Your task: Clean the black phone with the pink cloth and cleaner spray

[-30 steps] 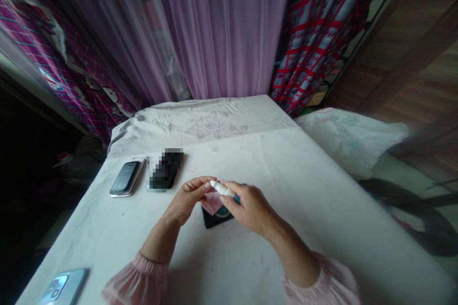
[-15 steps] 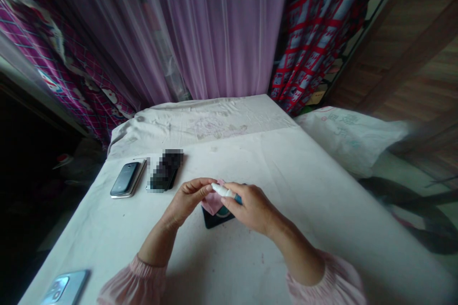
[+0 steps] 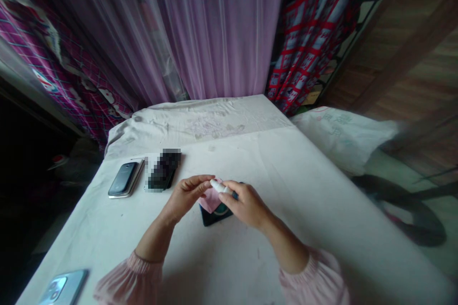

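— So, what's changed in the head view?
— Little: most things sit slightly further left, but the right hand's grip stays clamped on the white tube, mid-frame, so the work looks unadvanced.
— And the left hand?
— At the tube's tip; whether its grip pinches it, I can't tell. The pink cloth partly hides the dark slab; the lower-left phone is cut off.

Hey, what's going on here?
A person in pink sleeves holds a small white tube in the right hand. Its tip is right by the fingers of the left hand; whether they grip anything is hard to tell. A pink piece shows by the hands, covering part of a dark, flat thing on the white-covered table.
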The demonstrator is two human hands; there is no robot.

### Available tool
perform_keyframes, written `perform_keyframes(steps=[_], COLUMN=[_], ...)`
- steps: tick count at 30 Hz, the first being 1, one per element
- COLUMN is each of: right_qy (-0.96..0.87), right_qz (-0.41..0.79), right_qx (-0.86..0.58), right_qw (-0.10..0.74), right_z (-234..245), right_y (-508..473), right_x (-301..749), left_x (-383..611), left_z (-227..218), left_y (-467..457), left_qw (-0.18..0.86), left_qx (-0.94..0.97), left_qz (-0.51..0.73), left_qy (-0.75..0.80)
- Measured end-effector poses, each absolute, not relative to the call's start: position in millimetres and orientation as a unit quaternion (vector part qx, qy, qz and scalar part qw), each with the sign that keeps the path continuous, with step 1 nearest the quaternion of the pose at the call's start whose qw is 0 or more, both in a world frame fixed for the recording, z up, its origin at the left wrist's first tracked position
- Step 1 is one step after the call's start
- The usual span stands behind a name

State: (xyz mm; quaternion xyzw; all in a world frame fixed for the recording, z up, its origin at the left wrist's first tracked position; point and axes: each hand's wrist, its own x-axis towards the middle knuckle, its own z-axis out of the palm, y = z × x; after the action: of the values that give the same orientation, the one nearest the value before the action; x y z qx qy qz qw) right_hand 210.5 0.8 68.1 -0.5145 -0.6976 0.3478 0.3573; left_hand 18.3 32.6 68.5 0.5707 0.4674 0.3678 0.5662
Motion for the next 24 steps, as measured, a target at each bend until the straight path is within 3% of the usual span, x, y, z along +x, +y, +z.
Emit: perform_keyframes(steps=[5, 15, 20, 24], right_qy=[-0.643, -0.632, -0.678, -0.679], right_qz=[0.274, 0.317, 0.289, 0.335], right_qx=[-0.599, -0.567, -0.506, -0.482], right_qw=[0.390, 0.424, 0.448, 0.441], right_z=[49, 33, 35, 28], right_y=[21, 9, 0, -6], right_x=[219, 226, 224, 222], left_x=[21, 54, 64, 67], left_z=[69, 69, 62, 58], left_y=[36, 37, 34, 28], left_qw=[0.562, 0.469, 0.544, 0.582], left_qx=[0.539, 0.581, 0.524, 0.508], left_qz=[0.396, 0.372, 0.374, 0.368], left_qy=[0.487, 0.551, 0.538, 0.518])
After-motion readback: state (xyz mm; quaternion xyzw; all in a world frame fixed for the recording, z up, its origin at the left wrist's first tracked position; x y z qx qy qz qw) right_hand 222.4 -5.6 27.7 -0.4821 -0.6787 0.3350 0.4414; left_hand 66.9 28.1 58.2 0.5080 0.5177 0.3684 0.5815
